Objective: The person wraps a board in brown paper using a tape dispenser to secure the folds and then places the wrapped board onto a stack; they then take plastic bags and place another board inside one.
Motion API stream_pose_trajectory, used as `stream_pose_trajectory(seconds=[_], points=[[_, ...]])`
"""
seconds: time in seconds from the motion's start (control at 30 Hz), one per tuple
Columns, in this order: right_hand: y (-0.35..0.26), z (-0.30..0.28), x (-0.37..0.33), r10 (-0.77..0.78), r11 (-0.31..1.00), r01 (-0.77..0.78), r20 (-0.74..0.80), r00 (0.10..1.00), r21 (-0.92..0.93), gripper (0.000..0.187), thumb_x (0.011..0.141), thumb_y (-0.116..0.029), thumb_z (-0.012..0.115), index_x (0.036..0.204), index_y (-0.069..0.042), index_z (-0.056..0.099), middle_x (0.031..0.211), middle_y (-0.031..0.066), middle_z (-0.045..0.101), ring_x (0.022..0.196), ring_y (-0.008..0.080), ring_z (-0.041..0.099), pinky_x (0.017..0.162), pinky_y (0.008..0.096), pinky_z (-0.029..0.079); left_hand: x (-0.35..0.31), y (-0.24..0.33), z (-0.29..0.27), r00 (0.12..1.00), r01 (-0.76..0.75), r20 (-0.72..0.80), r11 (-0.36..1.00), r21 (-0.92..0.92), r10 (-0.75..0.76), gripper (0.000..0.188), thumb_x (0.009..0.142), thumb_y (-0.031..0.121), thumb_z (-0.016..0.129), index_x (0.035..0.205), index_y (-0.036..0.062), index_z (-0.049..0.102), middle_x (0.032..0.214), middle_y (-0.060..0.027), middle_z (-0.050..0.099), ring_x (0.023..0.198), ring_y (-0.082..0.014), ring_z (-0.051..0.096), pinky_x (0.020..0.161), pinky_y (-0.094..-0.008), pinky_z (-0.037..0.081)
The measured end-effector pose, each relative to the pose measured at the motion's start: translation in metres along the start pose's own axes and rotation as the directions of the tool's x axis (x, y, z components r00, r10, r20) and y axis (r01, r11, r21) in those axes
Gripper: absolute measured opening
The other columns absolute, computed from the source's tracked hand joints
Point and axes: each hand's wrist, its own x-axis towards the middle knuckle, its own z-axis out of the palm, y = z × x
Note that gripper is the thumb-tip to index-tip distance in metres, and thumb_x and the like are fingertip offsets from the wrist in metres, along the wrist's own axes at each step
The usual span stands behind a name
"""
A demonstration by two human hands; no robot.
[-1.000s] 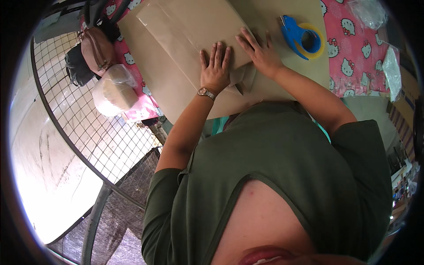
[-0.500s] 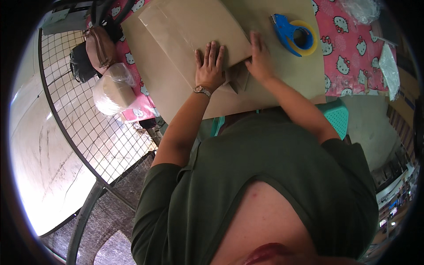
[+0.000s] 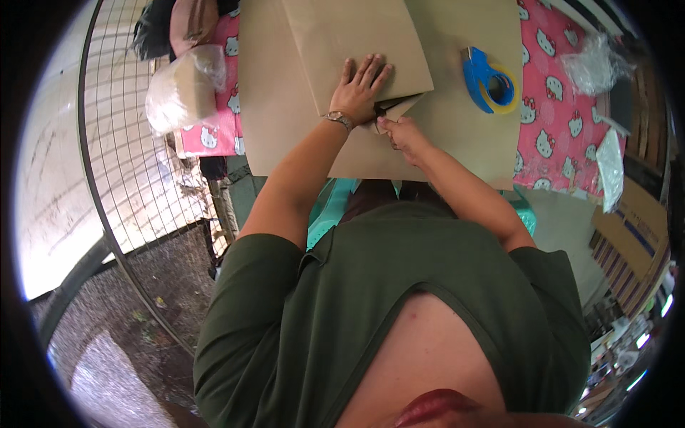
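Note:
A parcel wrapped in brown paper [image 3: 357, 32] lies on a larger sheet of brown paper [image 3: 467, 153] that covers the table. My left hand [image 3: 362, 91] rests flat on top of the parcel by its near end, fingers spread, a watch at the wrist. At that end the paper stands in a loose fold with a dark gap under it. My right hand [image 3: 405, 138] has its thumb and fingers pinched on the brown paper flap [image 3: 399, 108] there. To the right sits a blue tape dispenser [image 3: 484, 80] with a yellowish roll.
A pink patterned tablecloth [image 3: 546, 132] shows at both sides. Clear plastic [image 3: 598, 65] lies at the far right, a bubble-wrapped bundle [image 3: 187, 89] at the left beside a wire mesh panel [image 3: 121, 157]. A green stool [image 3: 524, 212] and a cardboard box [image 3: 635, 225] stand below table height.
My right hand has come from the parcel's right corner down to its near end and now pinches the flap. The left hand stays flat on top. The whole view has shifted.

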Motion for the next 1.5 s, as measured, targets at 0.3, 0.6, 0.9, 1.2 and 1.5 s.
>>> stream_pose_trajectory(seconds=[0.3,0.6,0.9,1.2,1.5], points=[[-0.066,0.035,-0.004,0.118,0.862,-0.129,0.054,0.992,0.490,0.015,0.095,-0.018,0.051,0.084,-0.009,0.050,0.057,-0.0061,0.033,0.044,0.0065,0.027,0.042,0.0227,0.025,-0.030,-0.078,0.011,0.880,-0.464,-0.187,0.875,-0.139,0.437,0.060,0.089,0.033,0.058,0.143,0.0192,0.037,0.155,-0.0047,0.018,0.144,-0.0207,0.010,0.115,-0.0503,0.004],[-0.053,0.022,0.004,0.049,0.847,-0.129,0.165,0.985,0.516,0.018,0.096,-0.016,0.048,0.104,0.000,0.053,0.061,-0.0054,0.043,0.050,0.0059,0.039,0.051,0.0224,0.036,-0.038,-0.039,0.015,0.985,0.004,-0.109,0.658,-0.753,-0.131,0.015,0.082,0.022,0.069,0.082,0.0074,0.066,0.134,-0.0027,0.053,0.136,-0.0163,0.034,0.116,-0.0437,0.014],[0.021,0.096,0.025,-0.130,0.951,-0.033,0.495,0.859,0.308,0.036,0.095,-0.015,0.047,0.130,-0.009,0.042,0.119,0.0062,0.055,0.107,0.0197,0.055,0.097,0.0411,0.042,-0.036,-0.040,0.015,0.980,0.023,-0.096,0.585,-0.811,-0.172,0.013,0.079,0.019,0.070,0.083,0.0066,0.071,0.121,-0.0013,0.063,0.132,-0.0146,0.040,0.116,-0.0403,0.015],[-0.025,-0.015,0.053,-0.055,0.857,-0.092,0.266,0.962,0.507,0.030,0.091,-0.002,0.042,0.120,0.003,0.048,0.118,0.0147,0.052,0.111,0.0251,0.052,0.099,0.0420,0.044,-0.044,-0.044,0.007,0.991,0.028,-0.050,0.564,-0.826,-0.124,0.014,0.081,0.020,0.068,0.085,0.0070,0.071,0.119,-0.0020,0.064,0.135,-0.0179,0.036,0.117,-0.0399,0.010],[-0.098,-0.030,-0.025,-0.783,0.387,0.623,0.114,0.611,-0.680,0.047,0.083,-0.029,0.068,0.118,-0.001,0.054,0.108,0.0126,0.060,0.098,0.0259,0.057,0.086,0.0364,0.045,-0.063,-0.068,0.007,0.983,0.101,0.014,0.472,-0.876,-0.185,0.019,0.079,0.011,0.069,0.097,0.0085,0.073,0.112,-0.0022,0.067,0.132,-0.0180,0.041,0.118,-0.0415,0.011]])
